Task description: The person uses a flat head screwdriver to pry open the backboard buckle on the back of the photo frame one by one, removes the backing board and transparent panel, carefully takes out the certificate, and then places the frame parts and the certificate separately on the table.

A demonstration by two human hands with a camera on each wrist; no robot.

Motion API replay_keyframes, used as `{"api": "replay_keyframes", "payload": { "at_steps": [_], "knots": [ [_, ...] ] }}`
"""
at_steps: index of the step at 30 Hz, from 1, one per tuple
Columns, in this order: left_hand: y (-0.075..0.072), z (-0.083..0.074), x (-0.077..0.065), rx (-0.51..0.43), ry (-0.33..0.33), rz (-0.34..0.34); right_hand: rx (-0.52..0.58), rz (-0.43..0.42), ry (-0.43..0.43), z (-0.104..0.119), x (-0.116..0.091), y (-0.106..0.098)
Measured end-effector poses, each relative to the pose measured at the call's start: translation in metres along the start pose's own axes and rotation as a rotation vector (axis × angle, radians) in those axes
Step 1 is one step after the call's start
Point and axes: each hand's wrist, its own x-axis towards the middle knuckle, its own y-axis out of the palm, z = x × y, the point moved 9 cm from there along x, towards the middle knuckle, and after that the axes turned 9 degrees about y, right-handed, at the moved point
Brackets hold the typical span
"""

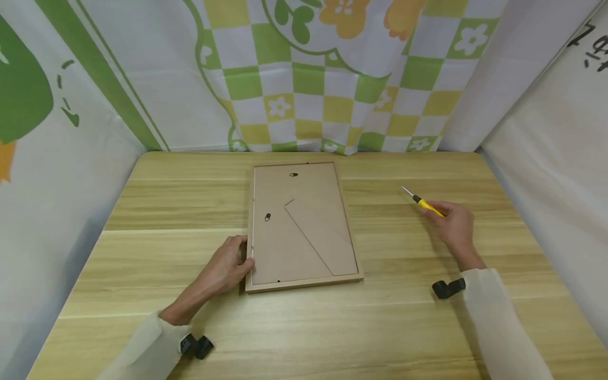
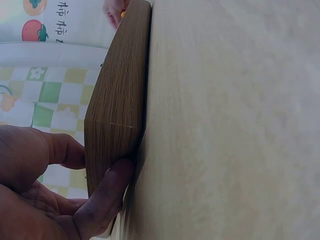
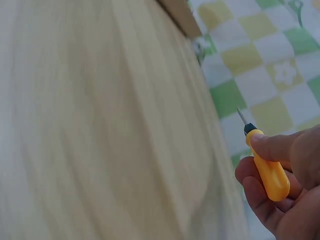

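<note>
A wooden picture frame (image 1: pixel 304 237) lies face down on the table, its brown backing board upward. Two small dark hanging rings (image 1: pixel 293 174) and a cut-out stand leg (image 1: pixel 309 240) show on that back. My left hand (image 1: pixel 228 266) grips the frame's left side near the lower corner; in the left wrist view the thumb lies on the top edge and fingers (image 2: pixel 107 200) reach the side near the tabletop. Off to the right, my right hand (image 1: pixel 453 224) holds a screwdriver (image 3: pixel 270 172) by its yellow handle, with the thin metal tip pointing away and up to the left.
The pale wooden table (image 1: pixel 157 253) runs out on both sides of the frame. A checked green, yellow and white curtain (image 1: pixel 323 100) hangs along its back edge, and white printed cloth (image 1: pixel 560 132) closes off the sides. Each sleeve bears a small black wrist camera (image 1: pixel 442 289).
</note>
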Motion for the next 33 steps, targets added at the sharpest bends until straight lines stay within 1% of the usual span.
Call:
{"api": "replay_keyframes", "payload": {
  "at_steps": [6, 10, 14, 18, 25, 33],
  "knots": [
    [0.001, 0.0, -0.001, 0.013, -0.001, 0.007, -0.076, -0.073, 0.06, -0.032, 0.004, -0.018],
    [0.0, -0.001, -0.002, 0.019, 0.009, -0.002, -0.104, -0.074, 0.128, -0.046, 0.006, -0.025],
    [0.0, -0.002, -0.002, 0.023, 0.025, -0.007, -0.117, -0.075, 0.163, -0.053, 0.008, -0.03],
    [0.001, -0.003, -0.001, 0.022, 0.032, -0.007, -0.128, -0.093, 0.175, -0.059, 0.008, -0.034],
    [0.001, -0.004, -0.001, 0.027, 0.039, -0.003, -0.201, -0.082, 0.211, -0.074, 0.012, -0.039],
    [-0.001, -0.008, -0.001, 0.043, 0.06, -0.011, -0.245, -0.085, 0.239, -0.087, 0.016, -0.05]
  ]
}}
